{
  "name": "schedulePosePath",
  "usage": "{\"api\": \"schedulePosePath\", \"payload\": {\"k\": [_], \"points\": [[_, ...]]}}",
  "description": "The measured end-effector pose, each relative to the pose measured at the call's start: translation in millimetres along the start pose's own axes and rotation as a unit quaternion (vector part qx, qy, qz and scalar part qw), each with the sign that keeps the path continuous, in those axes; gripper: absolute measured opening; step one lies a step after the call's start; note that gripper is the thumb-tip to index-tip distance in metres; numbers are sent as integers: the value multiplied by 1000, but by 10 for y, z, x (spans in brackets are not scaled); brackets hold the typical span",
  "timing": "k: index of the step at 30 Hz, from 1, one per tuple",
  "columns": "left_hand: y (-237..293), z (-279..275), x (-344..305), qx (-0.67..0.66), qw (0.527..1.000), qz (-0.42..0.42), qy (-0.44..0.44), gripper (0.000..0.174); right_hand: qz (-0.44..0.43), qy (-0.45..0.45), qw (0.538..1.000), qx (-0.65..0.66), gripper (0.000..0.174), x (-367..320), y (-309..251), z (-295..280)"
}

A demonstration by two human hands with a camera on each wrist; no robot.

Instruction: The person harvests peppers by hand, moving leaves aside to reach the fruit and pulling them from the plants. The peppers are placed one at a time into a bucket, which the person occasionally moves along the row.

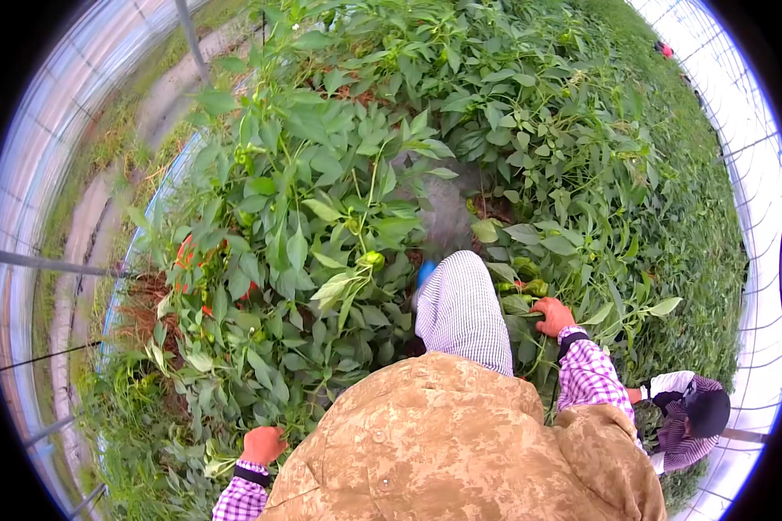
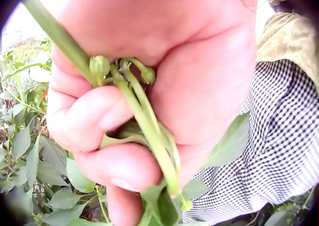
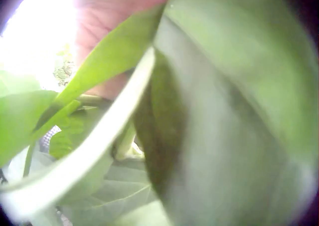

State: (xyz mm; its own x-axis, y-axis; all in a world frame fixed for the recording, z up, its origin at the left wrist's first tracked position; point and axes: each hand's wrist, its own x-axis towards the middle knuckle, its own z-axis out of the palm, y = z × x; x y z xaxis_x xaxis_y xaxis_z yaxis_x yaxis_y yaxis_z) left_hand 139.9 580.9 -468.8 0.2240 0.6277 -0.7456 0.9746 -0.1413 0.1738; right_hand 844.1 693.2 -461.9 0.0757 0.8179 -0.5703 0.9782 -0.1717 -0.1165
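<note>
Curled fingers of my left hand (image 1: 263, 445) grip a green pepper plant stem (image 2: 55, 34), with small round buds (image 2: 99, 66) and leaves close to the palm in the left wrist view. On the other side, my right hand (image 1: 553, 316) is among the pepper leaves, right beside green peppers (image 1: 537, 287). In the right wrist view a large blurred leaf (image 3: 239, 111) and a pale stem (image 3: 94, 146) cover most of its fingers, so I cannot tell whether they hold anything.
Dense pepper plants (image 1: 295, 191) surround my legs, with red peppers (image 1: 187, 252) at left. My checkered knee (image 1: 465, 304) stands forward between the rows, before a strip of grey ground sheet (image 1: 452, 208). Another person (image 1: 686, 417) bends at lower right. Greenhouse walls curve along both sides.
</note>
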Motion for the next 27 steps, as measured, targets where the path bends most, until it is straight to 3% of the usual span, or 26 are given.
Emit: {"api": "schedulePosePath", "payload": {"k": [4, 7, 10, 12, 14, 17, 18, 19, 20, 21, 22, 23, 24, 25, 26, 27], "points": [[-163, -16, 121, 4, 1000, -17, 4, 28, -1, 25, 1000, -10, 44, -89, -62, -20], [-184, -147, 230, 15, 997, -73, -15, 30, -56, 34, 997, 44, 42, -44, 177, 159], [-55, -362, 284, 3, 990, -134, -38, 32, -99, -21, 990, 95, 44, -30, 252, 152], [295, -787, 293, 27, 992, -121, -38, 24, -30, -204, 960, 189, 51, 154, 360, 48], [567, -1163, 388, 24, 991, -121, -56, 24, 50, -314, 940, 124, 54, 343, 85, -453], [972, -1884, 569, 16, 988, -106, -113, 24, 43, -346, 913, 214, 56, 848, 275, -565], [1097, -2152, 678, 10, 987, -88, -136, 24, 8, -391, 871, 296, 48, 1040, -125, -1546], [1221, -2361, 835, 1, 986, -62, -156, 24, -73, -392, 874, 278, 39, 1252, -102, -1838], [1269, -2528, 1017, -4, 985, -24, -171, 24, -110, -331, 890, 295, 34, 1313, -157, -2070], [1452, -2743, 1282, -13, 983, 17, -183, 24, -125, -306, 873, 359, 33, 1486, -128, -2395], [1602, -2892, 1591, 13, 985, 51, -165, 32, -123, -217, 863, 440, 28, 1666, -108, -2616], [2335, -3621, 2089, -5, 975, 136, -174, 27, -108, -175, 851, 483, 26, 1922, -27, -2808], [2501, -3582, 2540, -11, 976, 119, -183, 23, -91, -132, 836, 524, 25, 2192, 53, -2929], [2885, -3780, 2967, -96, 978, 167, -75, 22, -69, -110, 825, 550, 24, 2469, 173, -2950], [3130, -3799, 3435, -77, 981, 162, -76, 22, -44, -82, 813, 575, 23, 2742, 294, -2968], [3270, -3667, 3924, -80, 969, 234, 3, 21, -26, -62, 833, 549, 22, 2926, 355, -2970]]}}
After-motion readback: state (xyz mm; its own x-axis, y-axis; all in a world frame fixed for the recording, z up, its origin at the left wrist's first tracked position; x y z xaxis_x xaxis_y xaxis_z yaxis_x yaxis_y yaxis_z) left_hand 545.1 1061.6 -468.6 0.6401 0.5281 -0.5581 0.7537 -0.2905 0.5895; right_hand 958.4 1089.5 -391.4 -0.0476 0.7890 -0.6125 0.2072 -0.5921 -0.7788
